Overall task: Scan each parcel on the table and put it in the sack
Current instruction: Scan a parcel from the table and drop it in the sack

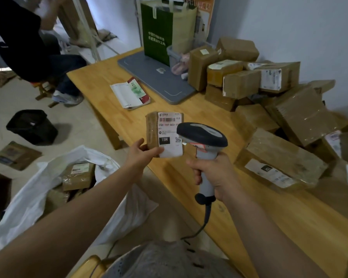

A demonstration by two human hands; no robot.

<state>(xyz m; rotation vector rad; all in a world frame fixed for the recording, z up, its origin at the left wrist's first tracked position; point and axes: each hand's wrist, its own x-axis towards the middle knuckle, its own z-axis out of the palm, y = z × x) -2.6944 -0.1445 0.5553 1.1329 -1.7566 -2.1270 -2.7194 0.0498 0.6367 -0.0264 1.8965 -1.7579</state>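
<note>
1. L hand [143,152] pinches a small parcel [165,134] by its lower-left corner, thumb on the front, fingers behind.
2. The small parcel is held upright in the air over the near edge of the table [100,77], white label w/ barcode facing the camera.
3. R hand [211,173] is wrapped tight round the handle of the scanner [202,135]. The scanner head sits just beside the label's right edge and overlaps it in view; can't tell if they touch.
4. Cable [207,215] drops from the handle base toward the person's lap.
5. Sack [28,197]: white, on the floor left of the table, mouth open, brown parcels [78,175] lying inside.
6. Pile of boxes [269,97] covers the right side of the table up to the wall, most w/ white labels.
7. Also on the table: booklet [131,93], grey tray [159,77], green bag [156,33] standing at the far end.
8. Floor: black bin [31,126], flat brown packet [16,155] near it.
9. Another person [18,37] in a dark top sits at the far left.
</note>
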